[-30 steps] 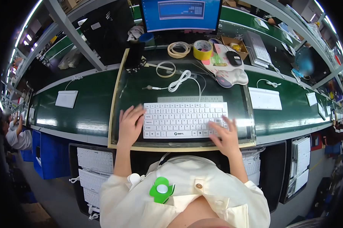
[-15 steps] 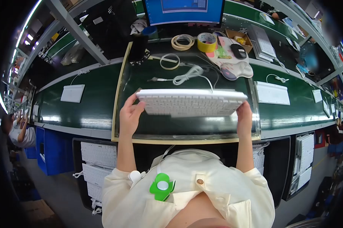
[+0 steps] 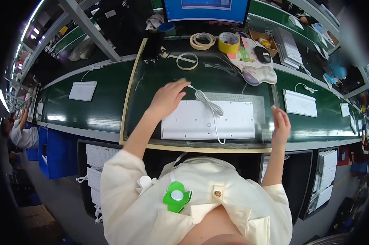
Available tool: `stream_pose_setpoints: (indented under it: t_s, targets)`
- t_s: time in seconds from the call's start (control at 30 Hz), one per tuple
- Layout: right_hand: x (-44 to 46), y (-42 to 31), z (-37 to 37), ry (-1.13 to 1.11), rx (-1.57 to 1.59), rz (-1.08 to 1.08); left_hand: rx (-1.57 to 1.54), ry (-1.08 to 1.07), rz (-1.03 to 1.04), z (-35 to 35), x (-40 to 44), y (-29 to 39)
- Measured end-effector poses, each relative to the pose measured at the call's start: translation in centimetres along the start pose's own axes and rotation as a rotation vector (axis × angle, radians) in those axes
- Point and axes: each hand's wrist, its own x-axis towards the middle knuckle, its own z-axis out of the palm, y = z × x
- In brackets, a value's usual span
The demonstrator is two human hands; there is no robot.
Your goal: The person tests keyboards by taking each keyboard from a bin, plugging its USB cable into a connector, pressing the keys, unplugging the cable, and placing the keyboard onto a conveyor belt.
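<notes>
A white keyboard (image 3: pixel 184 120) lies face down on the dark work mat, its underside with small screw holes facing up. Its white cable (image 3: pixel 211 104) is bundled in a coil on top, and one loop hangs over the near edge. My left hand (image 3: pixel 166 100) is above the keyboard's upper left corner, its fingers closed about the plug end of the cable; the plug itself is mostly hidden. Off the keyboard's right end, my right hand (image 3: pixel 280 124) has its fingertips pinched together. A small pale bit shows at those tips, too small to name.
Behind the keyboard is a pale panel with a key pattern (image 3: pixel 254 99). Tape rolls (image 3: pixel 228 43), a mouse (image 3: pixel 262 54) on a wrist-rest pad (image 3: pixel 260 75) and a monitor (image 3: pixel 207 10) stand farther back. Other keyboards (image 3: pixel 83 90) lie left and right (image 3: pixel 300 103). Bins hold more keyboards.
The keyboard has been turned over, lowered onto the mat and let go. My left hand has moved up to the cable end; my right hand has shifted right, away from the keyboard.
</notes>
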Motion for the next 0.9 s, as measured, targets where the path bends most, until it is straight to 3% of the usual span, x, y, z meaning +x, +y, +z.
stream_pose_setpoints:
  t_s: [0.07, 0.17, 0.27, 0.3, 0.4, 0.5, 0.7, 0.87, 0.9]
  targets:
    - [1.5, -0.3, -2.1, 0.052, -0.052, 0.003, 0.290, 0.009, 0.174, 1.9, 2.0, -0.8]
    - [2.8, -0.3, -5.1, 0.154, -0.243, 0.115, 0.402, 0.029, 0.372, 3.8, 3.8, -2.5]
    - [3.1, 1.8, -8.9, 0.091, -0.368, 0.204, -0.041, -0.267, 0.175, 3.0, 5.3, -1.5]
    - [2.9, 2.9, -9.5, 0.061, -0.359, 0.249, -0.122, -0.231, 0.084, 3.0, 5.2, -0.9]
    - [2.8, 5.2, -9.8, 0.124, -0.168, 0.456, -0.036, -0.204, 0.011, 3.2, 5.4, -0.8]
    - [4.6, 7.7, -11.2, -0.015, -0.196, 0.307, 0.017, -0.190, -0.013, 3.1, 5.8, -1.2]
    - [8.4, 9.1, -11.8, -0.112, -0.228, 0.332, -0.069, 0.132, 0.131, 1.5, 2.9, -1.1]
    - [9.3, 11.5, -13.9, -0.208, -0.381, 0.560, -0.002, 0.065, -0.060, -1.5, -3.4, -0.1]
    - [7.1, 10.4, -12.6, -0.020, -0.394, 0.454, -0.002, 0.062, -0.124, -1.6, -4.9, -0.4]
